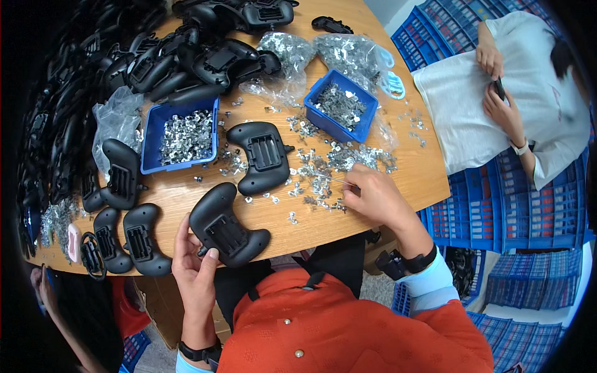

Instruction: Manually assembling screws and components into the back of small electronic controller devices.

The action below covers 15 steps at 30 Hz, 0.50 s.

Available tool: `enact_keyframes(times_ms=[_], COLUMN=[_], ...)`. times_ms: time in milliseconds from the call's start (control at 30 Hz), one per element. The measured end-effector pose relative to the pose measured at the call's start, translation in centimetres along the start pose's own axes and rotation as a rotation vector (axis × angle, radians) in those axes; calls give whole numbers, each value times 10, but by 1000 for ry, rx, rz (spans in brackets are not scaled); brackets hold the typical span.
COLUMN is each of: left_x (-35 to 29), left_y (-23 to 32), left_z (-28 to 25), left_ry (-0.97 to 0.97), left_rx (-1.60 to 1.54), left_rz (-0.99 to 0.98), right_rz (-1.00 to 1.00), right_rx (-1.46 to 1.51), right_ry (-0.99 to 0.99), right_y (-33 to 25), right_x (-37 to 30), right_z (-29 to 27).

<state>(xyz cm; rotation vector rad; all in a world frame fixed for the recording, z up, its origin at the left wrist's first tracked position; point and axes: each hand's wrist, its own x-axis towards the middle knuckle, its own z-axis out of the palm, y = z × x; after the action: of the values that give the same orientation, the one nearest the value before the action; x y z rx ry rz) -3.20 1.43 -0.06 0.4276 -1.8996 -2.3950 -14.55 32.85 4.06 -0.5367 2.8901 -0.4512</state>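
Observation:
My left hand [194, 273] grips a black game controller shell [227, 230] by its lower left side, thumb on top. Its battery compartment faces up, and no batteries show in it. My right hand [376, 196] pinches thin metal tweezers [333, 179], their tip among loose small metal contact pieces [360, 160] on the table. Beyond my left hand lies another black controller shell [264, 155], compartment up. At the left, several similar shells [146, 239] lie near the table's front edge.
Two blue bins, one at centre left [180, 166] and one at right [328, 129], hold metal parts. Plastic bags of parts [351, 56] lie behind. Black shells [224, 62] pile up at far left. Another person [535, 93] sits at right by blue crates [510, 211].

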Motion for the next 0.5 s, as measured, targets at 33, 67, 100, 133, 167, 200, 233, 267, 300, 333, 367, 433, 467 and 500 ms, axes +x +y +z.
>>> enact_keyframes(times_ms=[33, 67, 100, 133, 167, 200, 233, 267, 300, 333, 367, 433, 467, 500], left_x=[0, 0, -1, 0, 1, 1, 1, 1, 1, 2, 3, 3, 4, 4], left_y=[1, 1, 1, 1, 1, 1, 0, 0, -1, -1, 0, 1, 1, 1], left_z=[1, 1, 1, 1, 1, 1, 1, 3, 3, 3, 3, 1, 0, -1], left_ry=[-5, -9, -12, -13, -17, -20, -16, 4, 26, 25, 19, 11, 3, -4], left_rx=[0, -6, -12, -12, -12, -11, -12, 11, 34, 34, 32, 31, 37, 44], left_rz=[1, -1, -4, -2, -4, -6, -6, 2, 9, 7, 2, -6, -5, -4], right_rz=[4, -13, -31, -31, -37, -44, -48, -25, -3, -1, 12, 7, 11, 4], right_rx=[-1, -4, -7, -8, 16, 41, 40, 59, 78, 77, 145, 239, 240, 261], right_ry=[3, -36, -75, -73, 2, 76, 74, 116, 157, 156, 156, 208, 208, 267], right_y=[2, 5, 7, 8, 10, 11, 10, 8, 6, 6, 7, 9, 9, 10], right_x=[4, 8, 10, 11, 12, 12, 11, 6, 1, -4, -10, -16, -17, -17], right_z=[-3, -5, -7, -8, -9, -9, -10, -11, -10, -6, 0, 13, 19, 24])
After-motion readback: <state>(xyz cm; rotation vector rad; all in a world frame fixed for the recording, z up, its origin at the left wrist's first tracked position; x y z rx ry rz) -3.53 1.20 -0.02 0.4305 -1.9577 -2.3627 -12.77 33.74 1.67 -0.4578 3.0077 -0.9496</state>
